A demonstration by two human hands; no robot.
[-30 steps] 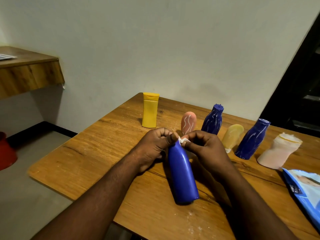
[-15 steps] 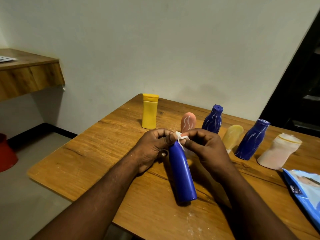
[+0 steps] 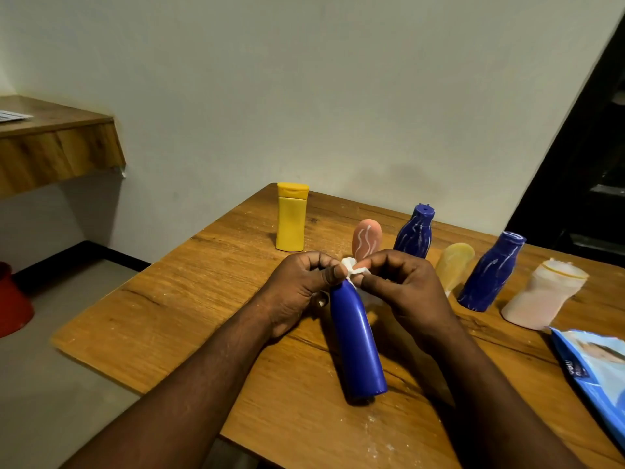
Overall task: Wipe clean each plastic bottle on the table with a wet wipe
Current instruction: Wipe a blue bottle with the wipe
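The left hand (image 3: pixel 297 286) and right hand (image 3: pixel 406 286) pinch the wet wipe (image 3: pixel 351 270) onto the top of the blue bottle (image 3: pixel 355 340), mid-table (image 3: pixel 203 299). At 12 o'clock a pink bottle (image 3: pixel 367 238) stands half hidden behind the fingers, with a yellow bottle (image 3: pixel 291 216) at 10 and a wipe packet (image 3: pixel 595 374) at 4. The blue bottle's axis runs 11 to 5, base nearest.

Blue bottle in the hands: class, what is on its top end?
A white wet wipe, pinched by the right hand, sits on the blue bottle; the left hand grips its neck. The tip is covered by wipe and fingers.
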